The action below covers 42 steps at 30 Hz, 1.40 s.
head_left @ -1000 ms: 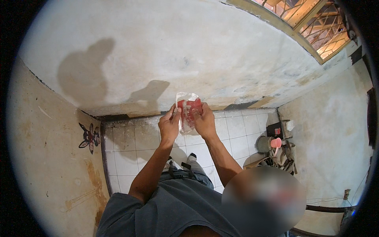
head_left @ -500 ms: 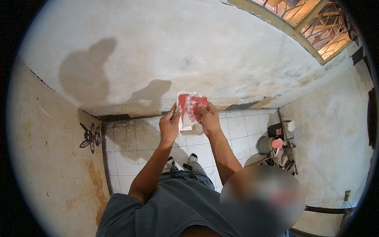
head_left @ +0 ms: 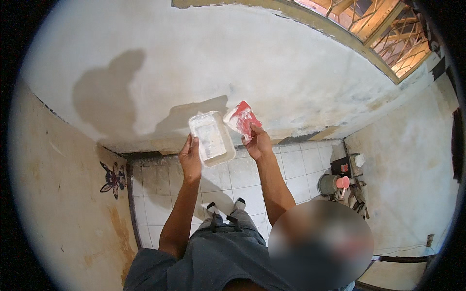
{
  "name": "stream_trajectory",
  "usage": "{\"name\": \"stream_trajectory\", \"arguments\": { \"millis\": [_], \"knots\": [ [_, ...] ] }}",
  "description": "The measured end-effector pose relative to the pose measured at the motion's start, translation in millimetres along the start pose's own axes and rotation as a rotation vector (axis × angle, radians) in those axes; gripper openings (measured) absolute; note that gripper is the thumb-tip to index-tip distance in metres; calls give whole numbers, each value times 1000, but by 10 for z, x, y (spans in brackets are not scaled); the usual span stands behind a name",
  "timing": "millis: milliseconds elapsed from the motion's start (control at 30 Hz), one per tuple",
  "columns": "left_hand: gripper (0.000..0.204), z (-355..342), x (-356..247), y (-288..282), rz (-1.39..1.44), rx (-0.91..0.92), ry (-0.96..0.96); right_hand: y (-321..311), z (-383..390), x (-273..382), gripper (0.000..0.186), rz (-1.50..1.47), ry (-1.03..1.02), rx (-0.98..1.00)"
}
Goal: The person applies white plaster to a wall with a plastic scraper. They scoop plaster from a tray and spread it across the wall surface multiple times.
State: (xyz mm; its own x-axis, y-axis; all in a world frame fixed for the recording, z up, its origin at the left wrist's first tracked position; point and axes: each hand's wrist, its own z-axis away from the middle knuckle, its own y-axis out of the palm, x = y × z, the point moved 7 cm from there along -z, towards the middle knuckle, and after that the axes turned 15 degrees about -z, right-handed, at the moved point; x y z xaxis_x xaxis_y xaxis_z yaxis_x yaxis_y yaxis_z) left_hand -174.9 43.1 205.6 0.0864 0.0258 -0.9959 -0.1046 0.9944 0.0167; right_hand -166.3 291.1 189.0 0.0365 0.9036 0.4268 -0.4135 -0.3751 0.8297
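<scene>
My left hand (head_left: 190, 157) grips the near left edge of a shallow rectangular plastic tub (head_left: 211, 137), its thumb on the rim. White paste coats the inside of the tub, which is tilted so that its inside shows. In my right hand (head_left: 259, 144) is a flat red plastic putty spreader (head_left: 244, 118), pinched at its right edge between thumb and fingers. White paste smears much of the spreader's face and its left edge. A small gap separates spreader and tub. Both are held up in front of the whitish wall (head_left: 160, 63).
A window with a wooden frame (head_left: 349, 46) is at the upper right. On the white tiled floor (head_left: 247, 172), a dark bucket (head_left: 326, 185) with a pink dipper (head_left: 342, 182) and a black box (head_left: 341, 167) stand by the right wall. A flower-like decoration (head_left: 112, 179) marks the left wall.
The spreader has come out from over the tub and moved up and right with my right hand. My left hand has shifted left with the tub, whose inside is now exposed.
</scene>
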Motion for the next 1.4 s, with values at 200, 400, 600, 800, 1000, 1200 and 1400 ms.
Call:
{"name": "stream_trajectory", "arguments": {
  "millis": [200,400,600,800,1000,1200,1400],
  "knots": [
    [45,-111,191,-544,72,-20,115,-65,-671,-157,17,-193,-154,-253],
    [48,-38,395,-1096,-115,-153,-23,161,-1071,-24,15,-187,-275,-173],
    [43,-52,260,-1007,-63,-122,-40,866,-1606,541,4,-191,-356,-129],
    [43,36,356,-1056,-52,-139,-73,1268,-1014,981,13,-391,-321,-78],
    [47,158,581,-1026,-49,-110,-126,145,-593,228,19,-57,-341,-143],
    [46,285,638,-1077,-16,-127,-96,-269,-1037,-493,45,-35,-60,-202],
    [44,447,618,-1216,-80,-201,-158,379,-1251,-315,9,-127,-173,-36]
  ]
}}
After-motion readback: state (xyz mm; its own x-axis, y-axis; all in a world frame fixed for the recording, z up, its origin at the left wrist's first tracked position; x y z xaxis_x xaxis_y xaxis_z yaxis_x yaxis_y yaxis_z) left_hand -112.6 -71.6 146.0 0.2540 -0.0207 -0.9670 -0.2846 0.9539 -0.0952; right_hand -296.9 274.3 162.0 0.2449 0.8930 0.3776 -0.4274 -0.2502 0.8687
